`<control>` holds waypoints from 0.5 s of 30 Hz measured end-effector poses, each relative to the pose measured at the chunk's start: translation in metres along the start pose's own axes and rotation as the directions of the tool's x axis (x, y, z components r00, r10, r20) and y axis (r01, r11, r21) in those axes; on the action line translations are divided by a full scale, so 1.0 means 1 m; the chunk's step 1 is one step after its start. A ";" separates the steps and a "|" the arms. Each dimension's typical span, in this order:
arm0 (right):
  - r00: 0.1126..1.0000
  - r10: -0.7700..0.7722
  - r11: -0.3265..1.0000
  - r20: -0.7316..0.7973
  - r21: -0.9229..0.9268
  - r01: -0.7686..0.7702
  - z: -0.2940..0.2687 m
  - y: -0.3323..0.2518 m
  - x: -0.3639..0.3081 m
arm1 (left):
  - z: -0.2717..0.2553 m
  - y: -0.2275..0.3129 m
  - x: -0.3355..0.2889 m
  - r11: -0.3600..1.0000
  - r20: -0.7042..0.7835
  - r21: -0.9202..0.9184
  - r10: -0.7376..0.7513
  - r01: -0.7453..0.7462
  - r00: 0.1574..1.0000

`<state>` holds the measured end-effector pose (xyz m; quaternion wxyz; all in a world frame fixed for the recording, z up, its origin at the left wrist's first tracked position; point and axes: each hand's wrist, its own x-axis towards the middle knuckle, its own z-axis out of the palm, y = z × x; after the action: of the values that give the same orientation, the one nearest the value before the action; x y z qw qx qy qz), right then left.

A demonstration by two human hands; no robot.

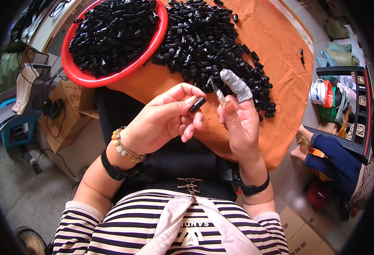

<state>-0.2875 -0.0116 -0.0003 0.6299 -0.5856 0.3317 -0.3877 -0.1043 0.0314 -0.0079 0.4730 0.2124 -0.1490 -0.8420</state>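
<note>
Between the thumb and fingers of my left hand (163, 112) is a small black cylindrical plastic part (197, 104), tilted up to the right. My right hand (243, 129) pinches a small knife (216, 90), its narrow, pointed blade tilted up and to the left. A grey knitted finger cover (237, 85) sits on the right index finger, which is raised. The blade and the black part are a short way apart. Just beyond both hands spreads a loose heap of similar black parts (199, 38).
A red basin (65, 63) piled with black parts stands at the far left of the orange tablecloth (276, 55). Cardboard boxes are on the left (63, 127) and at lower right (302, 233). Another person (334, 159) is on the right, near a rack (359, 102).
</note>
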 end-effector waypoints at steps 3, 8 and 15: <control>1.000 0.023 0.999 0.006 0.023 -0.023 0.004 -0.004 -0.005 | -0.001 0.000 -0.001 1.000 -0.024 -0.020 0.023 -0.023 0.999; 0.997 0.072 0.997 0.036 0.035 -0.073 0.010 -0.006 -0.009 | 0.003 -0.001 -0.001 0.998 -0.123 -0.046 0.045 -0.051 0.991; 0.997 0.062 0.998 0.038 -0.002 -0.062 0.012 -0.003 -0.011 | 0.004 -0.003 -0.002 0.997 -0.158 0.018 0.081 -0.079 0.984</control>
<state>-0.2820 0.0037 0.0032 0.6475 -0.5827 0.3379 -0.3565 -0.1076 0.0354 -0.0052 0.5154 0.2752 -0.1244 -0.8019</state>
